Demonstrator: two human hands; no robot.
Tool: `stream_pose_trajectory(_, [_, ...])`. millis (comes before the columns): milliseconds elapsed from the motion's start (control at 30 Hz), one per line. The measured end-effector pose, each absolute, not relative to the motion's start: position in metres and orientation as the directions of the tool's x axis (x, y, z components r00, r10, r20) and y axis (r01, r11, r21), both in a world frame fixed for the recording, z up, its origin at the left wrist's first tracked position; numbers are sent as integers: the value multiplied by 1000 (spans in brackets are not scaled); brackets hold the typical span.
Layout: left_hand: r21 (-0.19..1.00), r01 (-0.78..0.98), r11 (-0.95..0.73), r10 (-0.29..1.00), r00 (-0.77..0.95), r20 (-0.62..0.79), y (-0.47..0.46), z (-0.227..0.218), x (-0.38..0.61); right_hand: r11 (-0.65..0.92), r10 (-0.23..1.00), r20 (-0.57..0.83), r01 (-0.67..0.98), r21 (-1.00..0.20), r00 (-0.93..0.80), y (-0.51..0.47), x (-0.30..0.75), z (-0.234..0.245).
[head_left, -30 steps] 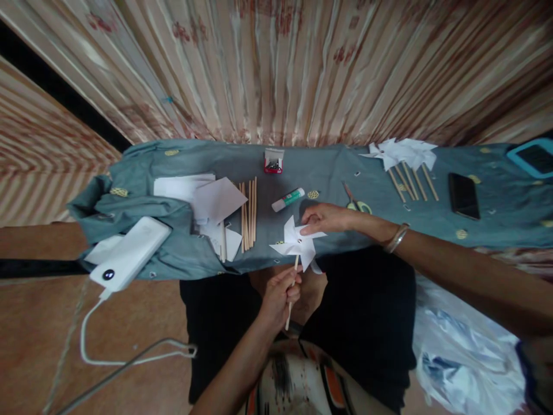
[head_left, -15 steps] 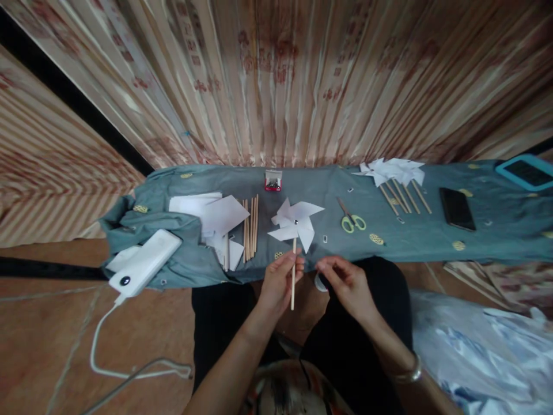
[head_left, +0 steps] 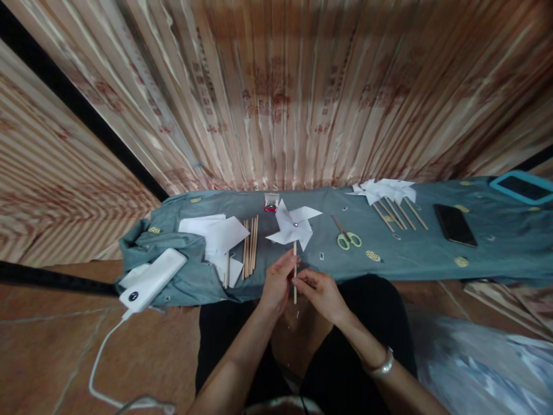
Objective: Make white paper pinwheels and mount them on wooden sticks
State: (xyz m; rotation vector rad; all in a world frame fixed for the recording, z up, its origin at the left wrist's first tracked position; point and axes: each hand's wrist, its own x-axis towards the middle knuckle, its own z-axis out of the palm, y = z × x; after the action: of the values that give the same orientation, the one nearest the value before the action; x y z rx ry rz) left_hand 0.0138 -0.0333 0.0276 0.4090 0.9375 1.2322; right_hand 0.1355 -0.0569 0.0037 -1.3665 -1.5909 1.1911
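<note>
My left hand [head_left: 279, 280] is closed around the wooden stick of a white paper pinwheel [head_left: 290, 228], held upright with its blades above the front of the cloth-covered table. A shiny pin head shows at the pinwheel's centre. My right hand [head_left: 322, 293] has its thumb and forefinger pinched on the lower part of the same stick, just below the left hand. Directly behind the blades stands a small red and white box of pins [head_left: 271, 203]. Green-handled scissors [head_left: 347, 236] lie to the right of the pinwheel.
Wooden sticks [head_left: 250, 248] and white paper sheets [head_left: 216, 233] lie on the left, beside a white power bank [head_left: 153, 280] with a cable. Several pinwheels [head_left: 386, 191], a black phone [head_left: 455, 225] and a blue-framed tablet [head_left: 522, 187] lie on the right. A plastic bag [head_left: 479, 363] is at lower right.
My right hand has moved left, from beside the stick to its lower end. The round white thing seen near it before no longer shows there. The view has tilted up slightly.
</note>
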Motion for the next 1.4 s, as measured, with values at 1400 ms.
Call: stream_pose_trajectory(1400, [934, -225, 278, 957, -17, -289, 9, -22, 0, -265, 956, -290, -306, -914, 38, 54, 175, 22])
